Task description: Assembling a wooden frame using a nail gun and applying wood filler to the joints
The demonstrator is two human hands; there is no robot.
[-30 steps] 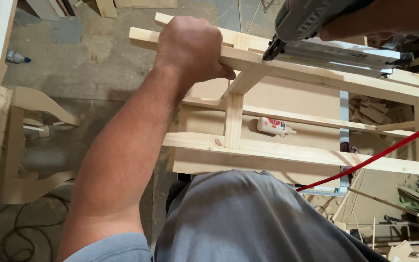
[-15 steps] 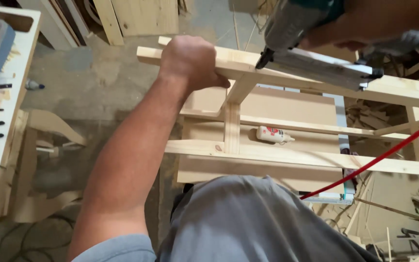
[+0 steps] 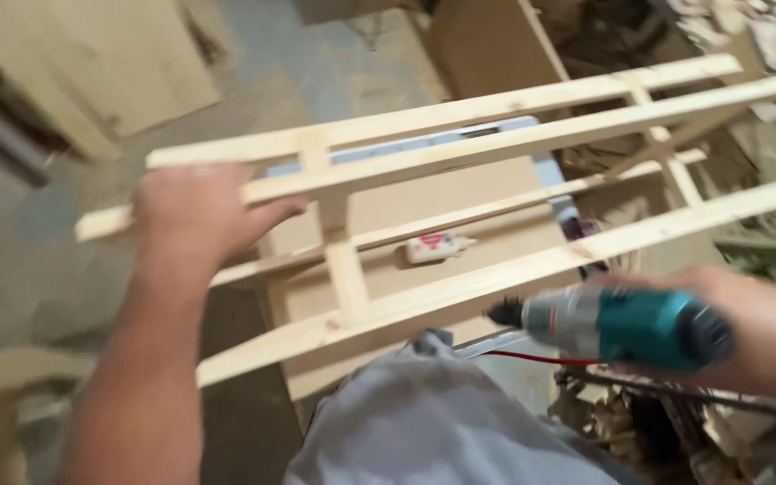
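A pale wooden frame (image 3: 460,153) of long rails and short cross pieces stretches from left to upper right over a workbench. My left hand (image 3: 195,211) grips the frame's left end, fingers wrapped over a rail. My right hand (image 3: 756,328) holds a teal and grey power tool (image 3: 612,323) low at the right, its nose pointing left, just below the nearest rail. A red hose (image 3: 532,357) runs from under the tool.
A small white glue bottle (image 3: 433,247) lies on the tan workbench top (image 3: 496,193) under the frame. Plywood sheets (image 3: 92,63) lean at the upper left. Wood scraps (image 3: 747,36) pile up at the right. Grey concrete floor (image 3: 56,242) lies to the left.
The tool has come off the top rail and dropped to the lower right. The frame has tilted, its right end now higher. My left hand still holds the left end.
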